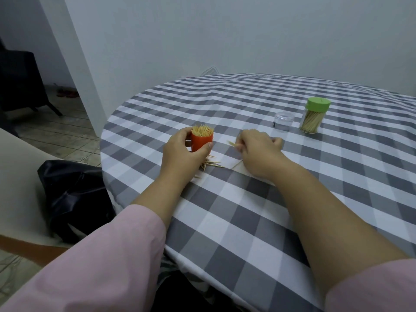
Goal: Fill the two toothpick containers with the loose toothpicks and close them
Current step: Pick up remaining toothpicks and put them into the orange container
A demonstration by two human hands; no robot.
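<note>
Left hand (180, 147): curled round the orange container (202, 143), thumb across its near side, fingers on its far side; holds it upright on the desk (247, 221).
Orange container: open at the top, packed with toothpicks standing on end, tips rising above the rim; left of centre on the desk, well apart from the other container.
Right hand (258, 147): fingers bent inward, pinching a few toothpicks (234, 144) whose ends poke out to the left; knuckles up, low over the cloth, whether touching it cannot be told.
Loose toothpicks (209, 164): small scattered heap on the cloth just below the left hand's thumb; one or two more lying beside the right wrist.
Green-lidded container (314, 115): clear body filled with toothpicks, green lid on, upright at the far right of the desk.
Clear cap (284, 120): small transparent piece standing just left of the green-lidded container, apart from it; which container it belongs to cannot be told.
Desk: round, covered with a grey and white checked cloth.
Sleeves (101, 266): pale pink, pushed up on both forearms.
Black bag (74, 194): dark, glossy, on a seat at the left edge of the desk.
Floor (58, 136): tiled, seen at the left beyond a white wall corner.
</note>
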